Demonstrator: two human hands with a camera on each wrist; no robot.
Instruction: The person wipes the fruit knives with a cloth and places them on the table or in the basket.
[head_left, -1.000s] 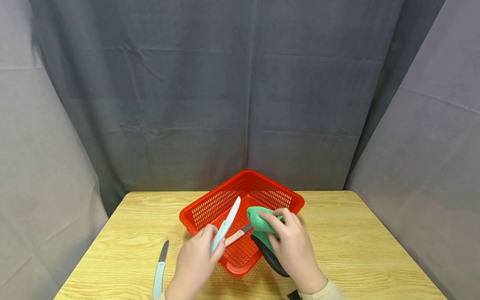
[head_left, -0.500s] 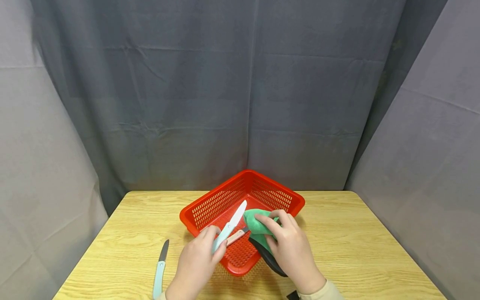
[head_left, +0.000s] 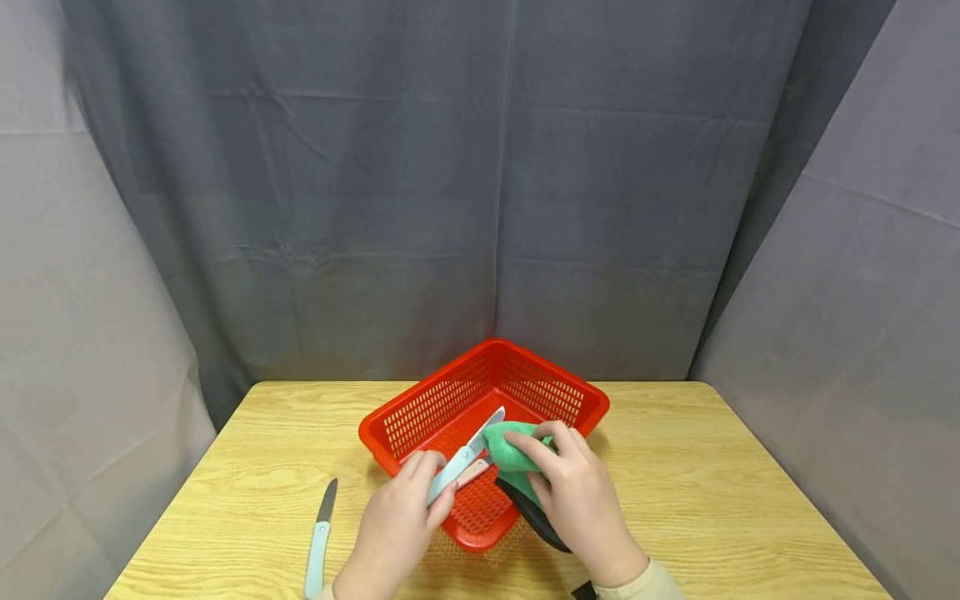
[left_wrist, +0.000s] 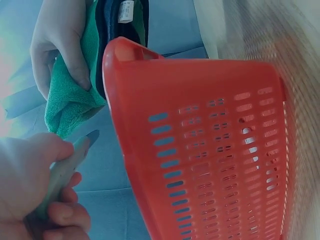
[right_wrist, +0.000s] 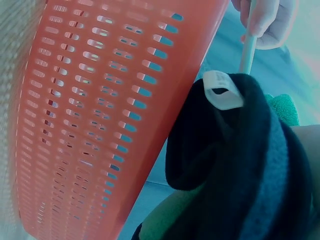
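My left hand (head_left: 397, 518) grips the pale blue handle of a folding knife (head_left: 450, 473), its blade pointing up and to the right over the red basket (head_left: 480, 533). In my right hand (head_left: 585, 500) is a bunched green cloth (head_left: 510, 447) with a black edge, pinched between thumb and fingers. The cloth's left end overlaps the blade in the head view. In the left wrist view the cloth (left_wrist: 72, 100) hangs just above the knife (left_wrist: 65, 172). Inside the basket lies another knife with a pinkish handle (head_left: 472, 472), its blade mostly hidden by the cloth.
A second pale blue knife (head_left: 318, 542) lies on the wooden table (head_left: 735, 500), left of my left hand. The slotted wall of the basket (left_wrist: 200, 150) rises close beside both hands. Grey curtains (head_left: 375, 208) stand behind the table and at its sides.
The knife in my left hand has tilted down to the right, its blade now meeting the cloth in view. My right hand has shifted slightly left and down with the cloth.
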